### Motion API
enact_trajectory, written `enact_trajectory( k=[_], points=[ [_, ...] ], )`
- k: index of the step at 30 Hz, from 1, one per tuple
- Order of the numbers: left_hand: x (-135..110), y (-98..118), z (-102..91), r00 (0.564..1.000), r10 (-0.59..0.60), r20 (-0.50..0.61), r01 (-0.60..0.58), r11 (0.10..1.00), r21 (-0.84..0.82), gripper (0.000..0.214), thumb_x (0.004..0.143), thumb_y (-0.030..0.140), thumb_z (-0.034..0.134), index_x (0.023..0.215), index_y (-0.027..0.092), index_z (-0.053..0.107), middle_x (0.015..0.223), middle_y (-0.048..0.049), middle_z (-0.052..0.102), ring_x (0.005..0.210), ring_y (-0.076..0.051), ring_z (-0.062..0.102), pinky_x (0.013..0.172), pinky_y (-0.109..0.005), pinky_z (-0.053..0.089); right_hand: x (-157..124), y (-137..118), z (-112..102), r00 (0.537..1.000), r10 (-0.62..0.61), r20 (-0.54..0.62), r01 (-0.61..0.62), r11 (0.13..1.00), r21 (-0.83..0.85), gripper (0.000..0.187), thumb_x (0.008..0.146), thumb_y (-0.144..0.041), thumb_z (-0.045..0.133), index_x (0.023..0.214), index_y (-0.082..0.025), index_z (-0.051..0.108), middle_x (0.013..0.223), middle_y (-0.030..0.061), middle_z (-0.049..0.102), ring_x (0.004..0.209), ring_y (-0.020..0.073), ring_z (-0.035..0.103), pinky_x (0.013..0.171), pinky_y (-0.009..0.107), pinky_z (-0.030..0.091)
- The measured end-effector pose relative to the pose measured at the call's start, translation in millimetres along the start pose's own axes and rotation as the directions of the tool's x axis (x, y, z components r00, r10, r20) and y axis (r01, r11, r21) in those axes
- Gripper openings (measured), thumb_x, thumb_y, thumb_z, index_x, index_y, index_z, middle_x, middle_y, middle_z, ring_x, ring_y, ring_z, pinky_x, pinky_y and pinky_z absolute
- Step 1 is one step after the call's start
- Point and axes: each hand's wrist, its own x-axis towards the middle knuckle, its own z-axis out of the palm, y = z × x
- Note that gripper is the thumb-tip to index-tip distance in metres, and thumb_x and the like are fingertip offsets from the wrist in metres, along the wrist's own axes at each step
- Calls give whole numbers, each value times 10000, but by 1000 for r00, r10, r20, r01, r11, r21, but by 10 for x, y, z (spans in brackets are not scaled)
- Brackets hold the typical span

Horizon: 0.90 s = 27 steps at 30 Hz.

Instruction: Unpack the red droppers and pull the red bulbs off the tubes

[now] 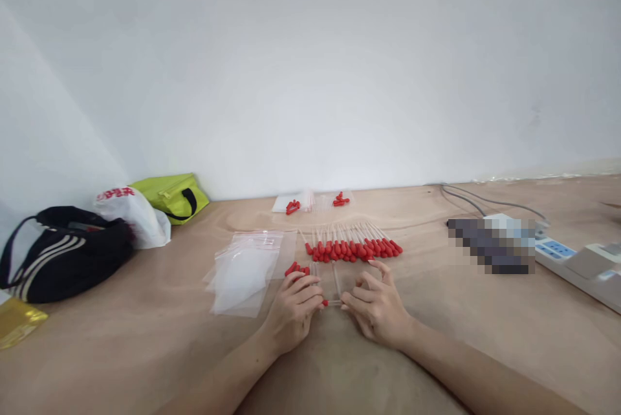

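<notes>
My left hand (294, 313) pinches the red rubber bulb (325, 303), whose end shows past its fingertips. A thin clear dropper tube (334, 302) runs from the bulb to my right hand (376, 306), which grips its other end between thumb and fingers. Just beyond my fingers lie loose red bulbs (296, 269) and another clear tube (336, 279). Past them, many droppers with red bulbs (354, 249) lie side by side in a row, bulbs toward me. Where exactly the bulb meets the tube is too small to tell.
Clear zip bags (245, 273) lie fanned out on the table at left. Small bags with red bulbs (293, 207) sit near the wall. A black bag (72, 250), white plastic bag (133, 214) and lime bag (169, 195) stand far left; a power strip (582, 273) lies right.
</notes>
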Motion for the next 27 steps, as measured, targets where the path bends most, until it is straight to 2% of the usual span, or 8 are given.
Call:
enact_trajectory(
  k=[3, 6, 9, 11, 14, 18, 23, 27],
  points=[
    [-41, -36, -24, 998, -35, -46, 36, 999, 9, 201, 854, 121, 385, 771, 192, 554, 771, 2, 648, 846, -158, 567, 781, -315, 419, -19, 39, -34, 999, 37, -10, -37, 999, 7, 160, 805, -205, 457, 709, -207, 584, 505, -39, 511, 679, 117, 451, 907, 405, 184],
    [-104, -123, -35, 972, -163, -168, 170, 985, 28, 170, 862, 144, 394, 845, 192, 556, 824, -20, 625, 795, -148, 561, 716, -284, 450, -37, 82, -50, 992, 119, -29, -119, 993, -5, 154, 816, -242, 469, 790, -237, 621, 529, -34, 532, 648, 113, 445, 879, 377, 204],
    [-139, -258, -19, 880, -355, -315, 383, 923, 30, 183, 862, 173, 390, 925, 172, 562, 863, -55, 565, 791, -153, 555, 701, -277, 473, -17, 83, -14, 981, 190, -33, -190, 982, -7, 169, 822, -277, 478, 894, -263, 631, 532, -36, 536, 609, 106, 435, 832, 341, 228],
    [-147, -363, -1, 818, -449, -359, 493, 869, 38, 222, 857, 194, 373, 951, 155, 570, 847, -66, 529, 776, -164, 553, 685, -290, 485, 21, 60, 29, 971, 237, -15, -237, 971, -9, 207, 833, -245, 446, 939, -244, 624, 550, -28, 544, 604, 103, 442, 791, 318, 239],
    [-156, -492, 24, 782, -537, -315, 572, 820, 22, 254, 838, 221, 369, 990, 148, 558, 791, -53, 520, 695, -161, 552, 635, -300, 495, 96, 15, 94, 957, 288, 19, -288, 958, -7, 247, 829, -174, 402, 957, -210, 610, 623, -11, 581, 622, 100, 466, 742, 303, 238],
    [-170, -551, 52, 747, -628, -217, 634, 772, -49, 267, 805, 289, 434, 1022, 153, 509, 750, -22, 547, 568, -130, 533, 550, -274, 490, 189, -35, 185, 959, 281, 23, -281, 960, -6, 197, 791, -149, 434, 863, -202, 609, 656, -12, 614, 634, 108, 472, 718, 314, 225],
    [-185, -528, 83, 772, -612, -170, 620, 785, -12, 215, 776, 325, 488, 919, 174, 543, 713, -12, 592, 617, -150, 558, 589, -286, 487, 282, -101, 303, 968, 251, -1, -249, 960, -127, 152, 759, -145, 472, 804, -193, 608, 618, 1, 600, 648, 134, 456, 707, 340, 210],
    [-187, -518, 83, 790, -591, -159, 600, 800, 8, 209, 769, 345, 510, 900, 190, 559, 711, -11, 608, 649, -164, 573, 596, -293, 484, 314, -148, 339, 970, 235, 63, -222, 961, -167, 122, 769, -182, 483, 775, -196, 604, 625, 11, 592, 683, 145, 458, 723, 353, 207]
  ],
)
